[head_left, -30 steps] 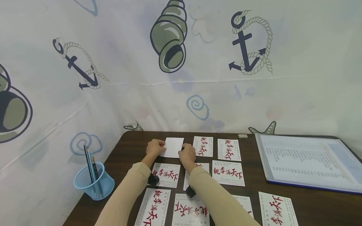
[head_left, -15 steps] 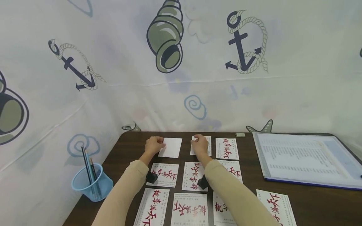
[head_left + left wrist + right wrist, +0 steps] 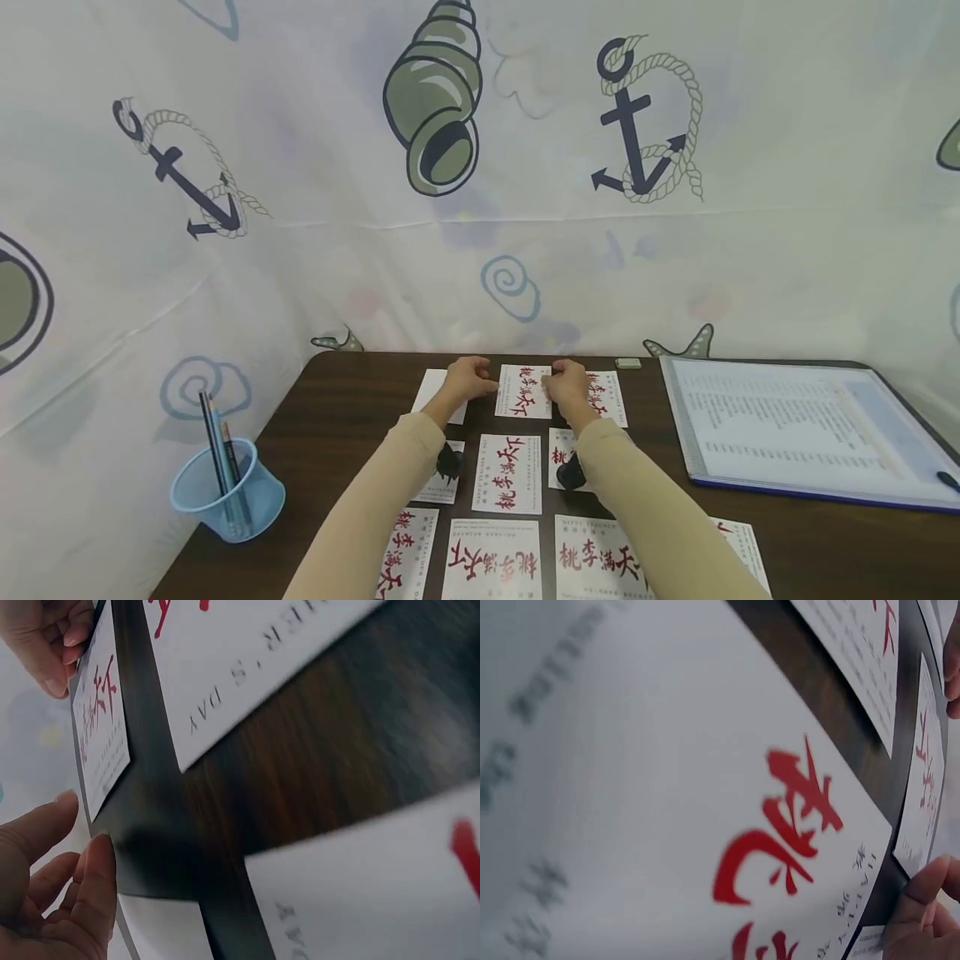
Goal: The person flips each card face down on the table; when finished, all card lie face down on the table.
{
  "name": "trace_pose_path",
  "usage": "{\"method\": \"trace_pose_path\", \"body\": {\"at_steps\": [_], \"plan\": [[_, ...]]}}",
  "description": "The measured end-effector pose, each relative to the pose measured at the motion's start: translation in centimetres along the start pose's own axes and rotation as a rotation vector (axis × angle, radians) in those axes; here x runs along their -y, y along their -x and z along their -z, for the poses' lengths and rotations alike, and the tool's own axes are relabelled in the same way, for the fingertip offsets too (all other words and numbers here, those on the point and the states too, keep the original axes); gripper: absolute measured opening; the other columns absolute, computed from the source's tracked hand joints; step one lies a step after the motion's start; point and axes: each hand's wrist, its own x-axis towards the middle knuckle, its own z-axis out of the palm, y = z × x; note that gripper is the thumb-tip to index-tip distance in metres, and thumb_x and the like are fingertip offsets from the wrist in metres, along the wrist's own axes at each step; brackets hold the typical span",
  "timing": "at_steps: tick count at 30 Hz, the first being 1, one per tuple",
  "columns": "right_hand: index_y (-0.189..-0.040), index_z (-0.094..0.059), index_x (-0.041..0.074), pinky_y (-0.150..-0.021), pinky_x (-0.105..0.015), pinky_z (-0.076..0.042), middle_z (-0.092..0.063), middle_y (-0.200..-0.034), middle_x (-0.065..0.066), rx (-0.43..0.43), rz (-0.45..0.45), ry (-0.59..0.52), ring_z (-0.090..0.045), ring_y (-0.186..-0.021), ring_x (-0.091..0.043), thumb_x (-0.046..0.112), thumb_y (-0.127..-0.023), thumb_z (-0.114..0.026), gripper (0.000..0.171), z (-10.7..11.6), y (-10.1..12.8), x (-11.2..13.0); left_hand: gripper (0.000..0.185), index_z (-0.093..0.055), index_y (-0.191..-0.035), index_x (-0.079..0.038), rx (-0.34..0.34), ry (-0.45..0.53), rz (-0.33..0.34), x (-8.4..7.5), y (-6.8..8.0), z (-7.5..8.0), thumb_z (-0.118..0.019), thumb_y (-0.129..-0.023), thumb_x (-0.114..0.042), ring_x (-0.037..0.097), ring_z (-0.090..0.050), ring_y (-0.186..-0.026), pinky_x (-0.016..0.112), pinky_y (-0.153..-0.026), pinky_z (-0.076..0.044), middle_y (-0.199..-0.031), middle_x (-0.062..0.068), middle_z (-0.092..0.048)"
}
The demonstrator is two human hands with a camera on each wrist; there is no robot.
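Note:
A white card point(image 3: 523, 392) with red characters lies flat in the back row between my two hands. My left hand point(image 3: 467, 382) is beside its left edge, with thumb and index finger spread apart in the left wrist view. At the card's right edge, the fingertips of my right hand point(image 3: 568, 385) overlap the rim in both wrist views. Partly behind my left wrist lies a plain white card point(image 3: 429, 392). Another printed card point(image 3: 609, 398) is partly covered by my right hand and wrist. A printed card point(image 3: 507, 475) lies in the middle row between my forearms.
Several more printed cards, such as one card point(image 3: 491, 558), form a front row on the dark table point(image 3: 322, 425). A light blue cup point(image 3: 228, 500) with pencils stands at the left edge. A large board point(image 3: 795, 425) with printed lines lies right, beside a small eraser point(image 3: 628, 363).
Both hands have left the plain white card and moved right, the right hand first. They now stand on either side of the middle printed card in the back row.

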Motion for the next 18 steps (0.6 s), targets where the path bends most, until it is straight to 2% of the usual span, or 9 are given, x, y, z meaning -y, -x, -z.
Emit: {"method": "trace_pose_path", "body": {"at_steps": [6,10,13,16,18], "plan": [[-0.13,-0.052,-0.002,-0.05,-0.026,-0.039,-0.062,-0.071,-0.011,0.02,-0.021,0.1,-0.042,-0.043,-0.01,-0.002,-0.084,-0.06,0.047,0.1,-0.8,-0.2,0.056,-0.054,-0.129,0.002,-0.004,-0.09,-0.026,-0.6,-0.8,-1.0,-0.075,-0.078,-0.008,0.023,-0.059,-0.093,0.033,-0.08,-0.052,-0.108,0.015,-0.062],[-0.129,-0.053,-0.001,-0.046,-0.025,-0.036,-0.059,-0.061,-0.006,0.026,-0.03,0.171,-0.039,-0.04,-0.01,-0.003,-0.082,-0.059,0.048,0.0,-1.0,-0.4,0.042,-0.063,-0.113,0.004,0.01,-0.201,-0.056,-0.9,-1.1,-1.6,-0.077,-0.075,-0.007,0.018,-0.05,-0.08,0.029,-0.07,-0.047,-0.09,0.01,-0.06],[-0.128,-0.055,0.001,-0.045,-0.024,-0.037,-0.059,-0.061,-0.006,0.019,-0.033,0.189,-0.04,-0.04,-0.009,-0.004,-0.081,-0.059,0.047,0.0,-1.1,-0.4,0.039,-0.065,-0.111,0.002,0.014,-0.249,-0.062,-1.0,-1.1,-2.1,-0.077,-0.074,-0.006,0.016,-0.046,-0.074,0.025,-0.063,-0.041,-0.081,0.005,-0.055],[-0.126,-0.056,0.0,-0.044,-0.024,-0.038,-0.062,-0.067,-0.008,0.018,-0.037,0.174,-0.042,-0.041,-0.01,-0.004,-0.082,-0.059,0.045,0.0,-1.1,-0.2,0.047,-0.063,-0.118,0.0,0.002,-0.244,-0.056,-1.0,-1.2,-2.2,-0.077,-0.074,-0.005,0.014,-0.045,-0.073,0.023,-0.062,-0.04,-0.08,0.003,-0.054],[-0.126,-0.056,-0.001,-0.044,-0.024,-0.038,-0.062,-0.069,-0.01,0.025,-0.048,0.16,-0.043,-0.042,-0.01,-0.005,-0.082,-0.059,0.044,0.1,-1.1,-0.1,0.046,-0.063,-0.118,0.0,0.002,-0.247,-0.056,-1.0,-1.3,-2.3,-0.077,-0.075,-0.005,0.014,-0.044,-0.073,0.022,-0.062,-0.039,-0.08,0.003,-0.054]]}}
